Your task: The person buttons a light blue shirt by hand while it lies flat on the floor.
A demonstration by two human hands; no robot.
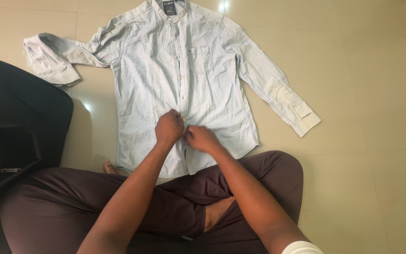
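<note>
Bright, even indoor light is falling from above. Glare spots are showing on the glossy floor tiles [353, 94], near the shirt [184, 80] collar and beside the black bag [15, 122], which is casting a soft shadow rightward. Focus is staying sharp throughout.

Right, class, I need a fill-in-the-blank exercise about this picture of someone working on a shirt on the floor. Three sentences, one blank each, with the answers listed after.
1. The pale blue shirt lies spread flat on the tiled ____.
2. The left hand and right hand meet at the shirt's button ____, near the hem.
3. A ____ bag lies beside the shirt's folded sleeve.

Missing words: floor; placket; black
</note>
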